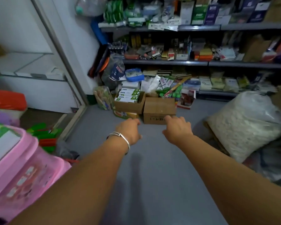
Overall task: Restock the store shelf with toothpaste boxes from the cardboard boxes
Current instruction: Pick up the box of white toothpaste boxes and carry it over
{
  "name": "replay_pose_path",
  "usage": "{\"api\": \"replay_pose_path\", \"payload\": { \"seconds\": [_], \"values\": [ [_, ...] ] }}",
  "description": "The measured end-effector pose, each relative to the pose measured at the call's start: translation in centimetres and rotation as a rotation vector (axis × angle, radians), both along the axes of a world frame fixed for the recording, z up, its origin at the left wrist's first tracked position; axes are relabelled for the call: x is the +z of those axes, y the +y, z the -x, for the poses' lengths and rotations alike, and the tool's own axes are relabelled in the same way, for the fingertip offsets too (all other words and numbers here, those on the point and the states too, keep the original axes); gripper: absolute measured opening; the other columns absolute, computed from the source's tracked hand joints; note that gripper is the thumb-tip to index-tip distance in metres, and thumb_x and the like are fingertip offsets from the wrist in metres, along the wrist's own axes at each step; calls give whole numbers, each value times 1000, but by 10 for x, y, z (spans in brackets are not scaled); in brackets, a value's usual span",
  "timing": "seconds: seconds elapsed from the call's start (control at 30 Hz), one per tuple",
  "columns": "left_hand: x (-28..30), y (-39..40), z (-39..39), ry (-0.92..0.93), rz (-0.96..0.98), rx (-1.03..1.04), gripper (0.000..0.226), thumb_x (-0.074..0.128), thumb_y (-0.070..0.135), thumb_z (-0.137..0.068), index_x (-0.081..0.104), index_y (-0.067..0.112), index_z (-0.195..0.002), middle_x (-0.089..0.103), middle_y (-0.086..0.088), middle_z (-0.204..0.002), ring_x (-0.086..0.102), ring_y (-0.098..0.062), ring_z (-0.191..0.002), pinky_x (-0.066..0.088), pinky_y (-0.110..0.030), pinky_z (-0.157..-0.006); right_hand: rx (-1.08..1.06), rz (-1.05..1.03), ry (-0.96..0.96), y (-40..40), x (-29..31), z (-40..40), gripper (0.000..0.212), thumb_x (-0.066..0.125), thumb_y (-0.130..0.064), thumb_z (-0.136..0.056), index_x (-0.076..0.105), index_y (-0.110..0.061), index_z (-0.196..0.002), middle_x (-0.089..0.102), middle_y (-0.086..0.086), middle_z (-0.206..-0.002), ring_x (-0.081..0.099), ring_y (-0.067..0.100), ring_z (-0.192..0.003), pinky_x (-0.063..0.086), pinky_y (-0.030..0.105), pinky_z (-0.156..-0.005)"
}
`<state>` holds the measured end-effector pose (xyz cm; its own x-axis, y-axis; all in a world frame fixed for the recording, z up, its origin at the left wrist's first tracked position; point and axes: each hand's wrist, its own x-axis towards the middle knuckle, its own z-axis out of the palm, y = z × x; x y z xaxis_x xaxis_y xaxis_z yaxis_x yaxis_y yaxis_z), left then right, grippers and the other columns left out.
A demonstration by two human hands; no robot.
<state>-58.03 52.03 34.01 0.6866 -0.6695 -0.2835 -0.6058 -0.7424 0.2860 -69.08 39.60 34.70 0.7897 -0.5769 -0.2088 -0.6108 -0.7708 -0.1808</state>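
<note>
Head view showed white-and-green toothpaste boxes (128, 95) stacked in an open brown cardboard carton (129, 103) on the floor at twelve o'clock, beside a closed brown carton (159, 109), below the cluttered grey store shelf (165, 62). Left hand (128, 129) and right hand (178, 129) reached forward, loosely curled, holding nothing, likely to grasp a carton.

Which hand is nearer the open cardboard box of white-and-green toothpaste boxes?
Left. The left hand reaches just below the open cardboard box, fingers short of it. The right hand is further right, in front of the closed brown cardboard box.
</note>
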Motion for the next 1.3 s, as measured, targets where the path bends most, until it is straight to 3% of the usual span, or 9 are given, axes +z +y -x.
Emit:
{"api": "replay_pose_path", "payload": {
  "seconds": [0.47,0.77,1.07,1.23,1.3],
  "values": [
    [-58,-212,-309,-7,-15,21,30,69,22,-79,59,10,-104,61,-12,-110,57,-29,-102,47,-38,-87,-61,-95,-3,-227,-60,-305,39,51,-20,-91,44,-9,-128,47,14,-133,36,33,-128,33,43,-102],
    [-135,-286,-508,79,-91,50,54,67,24,-84,46,10,-132,48,-14,-136,49,-31,-122,41,-40,-103,-99,-114,64,-297,-144,-496,43,51,-29,-94,42,-10,-132,47,14,-135,38,33,-128,33,42,-102],
    [-258,-337,-669,102,-154,88,47,58,26,-90,45,8,-132,51,-12,-132,49,-28,-120,41,-36,-100,-273,-235,55,-350,-271,-644,40,46,-28,-95,42,-9,-130,49,15,-133,40,33,-126,34,41,-100],
    [-349,-358,-728,146,-100,248,48,58,27,-91,46,6,-132,53,-13,-132,51,-30,-120,42,-37,-99,-356,-295,55,-378,-354,-697,47,42,-34,-98,36,-9,-137,44,12,-138,37,31,-128,32,40,-102],
    [-387,-358,-746,175,-42,343,44,59,26,-90,51,5,-128,58,-14,-126,56,-30,-113,45,-34,-91,-401,-330,53,-382,-389,-710,48,40,-35,-98,34,-8,-137,42,13,-138,36,31,-128,32,41,-102]
  ]
}}
